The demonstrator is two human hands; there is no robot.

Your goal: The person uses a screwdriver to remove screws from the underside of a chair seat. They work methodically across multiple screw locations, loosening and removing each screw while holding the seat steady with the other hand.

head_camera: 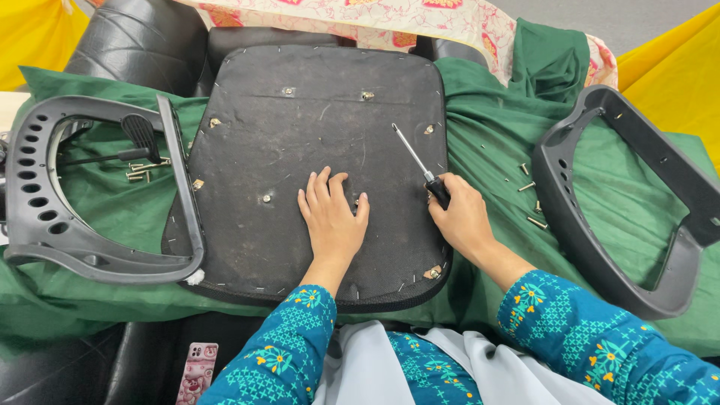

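An upturned black chair seat base [300, 135] lies on a green cloth [487, 135], with metal threaded inserts around its underside. My left hand [332, 217] rests flat on the seat base near its middle, fingers spread. My right hand [463, 217] grips a screwdriver [418, 165] by its black handle at the seat's right edge; the metal shaft points up and left over the seat. A grey chair armrest [67, 225] leans on the seat's left edge. A second grey armrest [622, 217] lies to the right on the cloth.
Loose screws [532, 202] lie on the cloth between the seat and the right armrest. More screws [139, 174] sit inside the left armrest's loop. A black chair backrest [142, 37] and patterned fabric [390, 19] are behind. A phone in a pink case [196, 373] lies near my left sleeve.
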